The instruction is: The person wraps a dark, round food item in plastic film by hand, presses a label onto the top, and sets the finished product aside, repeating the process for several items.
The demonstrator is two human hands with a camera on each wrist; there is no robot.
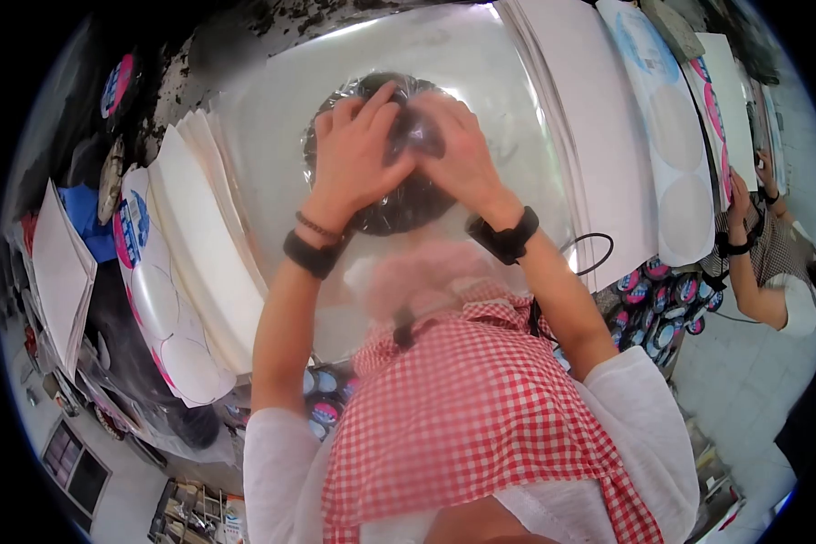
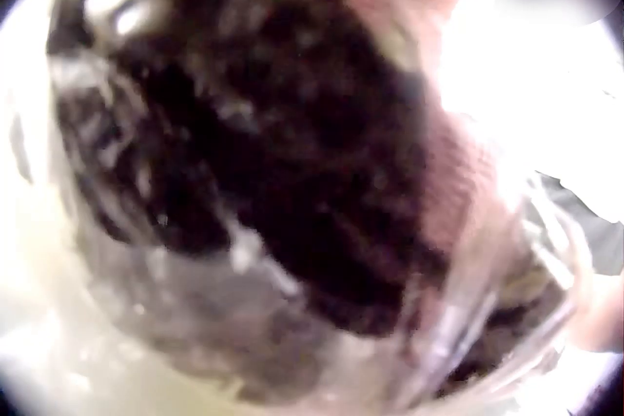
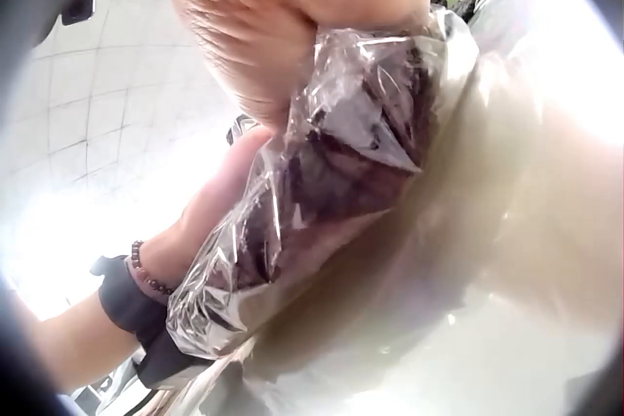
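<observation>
A round, flat, dark cake [image 1: 403, 210] wrapped in crinkled clear plastic lies on the pale worktop, in the upper middle of the head view. My left hand [image 1: 358, 156] rests on its left half with fingers spread and slightly bent over the top. On the right half lies my right hand [image 1: 460, 150], fingers pointing forward, the thumbs close together near the centre. The right wrist view shows shiny plastic wrap [image 3: 375, 133] bunched at the cake's edge under my right palm [image 3: 263, 6]. In the blurred left wrist view the dark mass [image 2: 292, 143] fills most of the frame.
Stacked white sheets [image 1: 204, 199] stand left of the worktop [image 1: 272, 118], and more white sheets [image 1: 598, 136] lie to the right beside strips of round labels [image 1: 680, 127]. Several labelled round packs [image 1: 662, 308] sit lower right. Another person's arm [image 1: 743, 263] reaches in at far right.
</observation>
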